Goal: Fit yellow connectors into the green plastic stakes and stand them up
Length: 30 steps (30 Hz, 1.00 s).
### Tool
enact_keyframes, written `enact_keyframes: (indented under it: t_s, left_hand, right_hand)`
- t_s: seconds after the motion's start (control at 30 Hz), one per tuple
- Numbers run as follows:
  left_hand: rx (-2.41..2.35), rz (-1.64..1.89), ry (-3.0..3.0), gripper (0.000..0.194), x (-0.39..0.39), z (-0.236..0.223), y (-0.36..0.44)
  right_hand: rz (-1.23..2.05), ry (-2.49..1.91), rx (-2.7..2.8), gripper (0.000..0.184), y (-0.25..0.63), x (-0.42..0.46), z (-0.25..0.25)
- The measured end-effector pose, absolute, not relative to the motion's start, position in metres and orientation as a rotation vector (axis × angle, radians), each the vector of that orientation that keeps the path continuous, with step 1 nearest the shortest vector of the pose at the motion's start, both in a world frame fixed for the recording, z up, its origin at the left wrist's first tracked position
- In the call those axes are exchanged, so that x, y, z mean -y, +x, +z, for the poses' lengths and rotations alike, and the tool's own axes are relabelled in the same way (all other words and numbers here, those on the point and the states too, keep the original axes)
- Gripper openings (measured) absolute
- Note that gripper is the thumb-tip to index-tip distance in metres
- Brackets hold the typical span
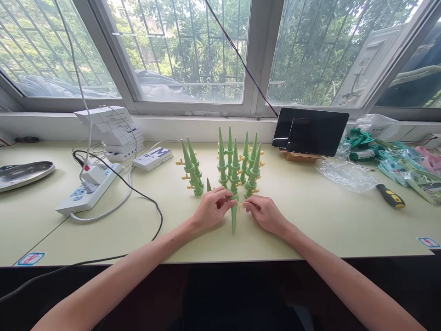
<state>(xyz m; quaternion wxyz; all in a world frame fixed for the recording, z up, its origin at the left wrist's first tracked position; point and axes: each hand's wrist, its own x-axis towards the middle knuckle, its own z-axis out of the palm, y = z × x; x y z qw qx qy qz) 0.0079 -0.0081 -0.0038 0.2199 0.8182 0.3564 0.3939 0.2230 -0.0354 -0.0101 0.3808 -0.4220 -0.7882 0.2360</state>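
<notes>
My left hand (pixel 212 207) pinches the wide end of a green plastic spike (pixel 234 219), whose tip points toward me over the pale green table (pixel 303 220). My right hand (pixel 263 212) is closed in a pinch on a tiny yellow part (pixel 241 206) at the spike's side. Just behind my hands stand several upright green spikes (pixel 237 161) with small yellow fittings, and two more spikes (pixel 192 168) stand a little to the left. One short green tip (pixel 208 185) shows behind my left hand.
A white power strip (pixel 87 188) with plugs and black and white cables lies at left, beside stacked white boxes (pixel 113 131) and a metal tray (pixel 22 174). At right are a dark tablet (pixel 312 131), clear plastic wrap (pixel 346 175), a screwdriver (pixel 390 196) and bagged green parts (pixel 406 165).
</notes>
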Motion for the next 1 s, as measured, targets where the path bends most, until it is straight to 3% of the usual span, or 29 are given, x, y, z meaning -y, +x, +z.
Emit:
enact_keyframes:
  t_s: [0.4,0.77,1.0]
  left_hand:
    - [-1.012,1.122,2.266,0.013,0.008,-0.0021,0.0086]
    - [-0.972,1.111,2.285,0.013,0.0087,-0.002,0.0082]
    - [-1.001,1.135,2.284,0.012,0.0081,-0.0017,0.0081]
  right_hand:
    - [0.606,-1.07,1.971,0.008,0.2263,0.0388,-0.0062]
    - [0.623,-1.072,2.043,0.03,0.2255,0.0368,-0.0102]
    - [0.625,-1.096,1.995,0.015,0.2263,0.0384,-0.0065]
